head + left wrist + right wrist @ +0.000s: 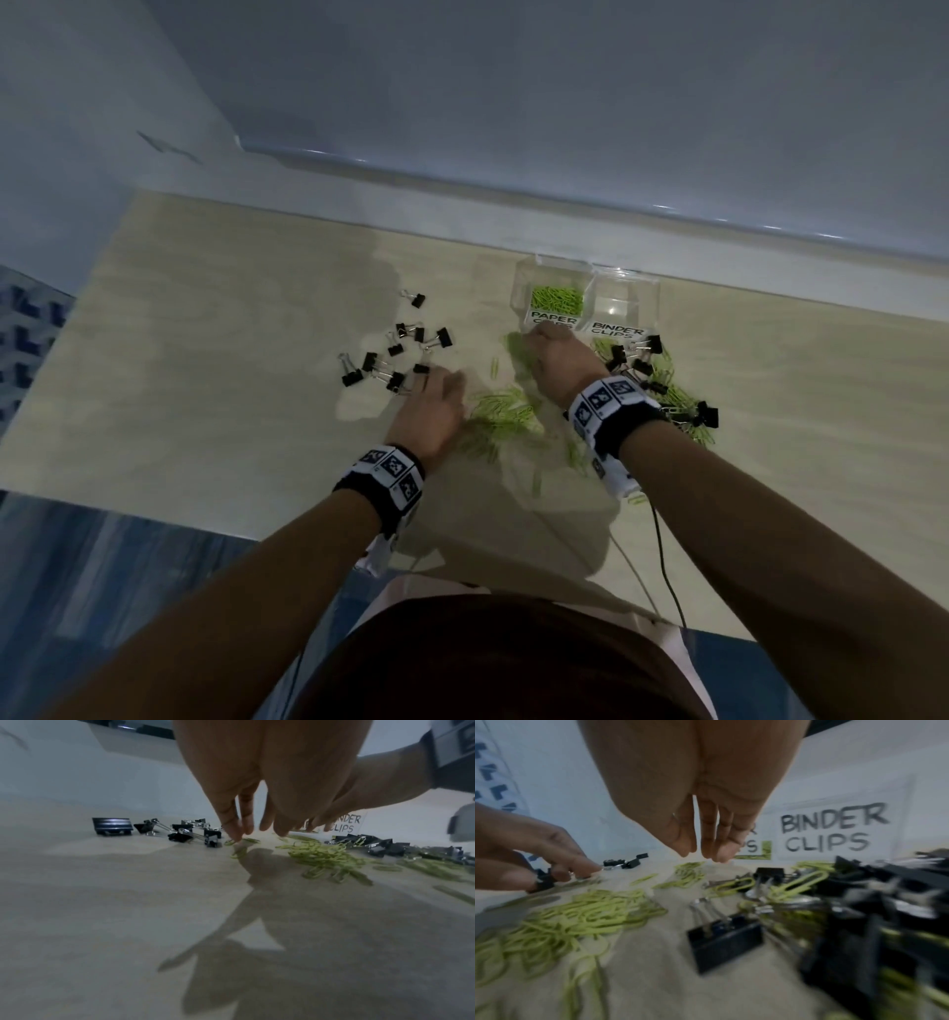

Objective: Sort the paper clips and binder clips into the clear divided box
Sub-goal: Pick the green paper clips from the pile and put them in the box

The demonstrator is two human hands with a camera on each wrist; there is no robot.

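The clear divided box [648, 288] stands at the table's far edge. Its PAPER CLIPS half [556, 300] holds green paper clips; its BINDER CLIPS half [619, 308] looks bare. My left hand [436, 380] points its straight fingers [232, 827] down onto the table, tips touching a loose green paper clip [240, 841] next to black binder clips [212, 839]. My right hand [700, 852] hangs just before the box front, fingers together and pointing down, with nothing seen in it. A heap of green paper clips [503, 411] lies between the hands.
Several black binder clips [395, 354] are scattered left of my left hand. A second heap of binder clips mixed with green paper clips [652, 375] lies right of my right wrist. A wall ledge [667, 216] runs behind the box. Cables [662, 555] trail off the near edge.
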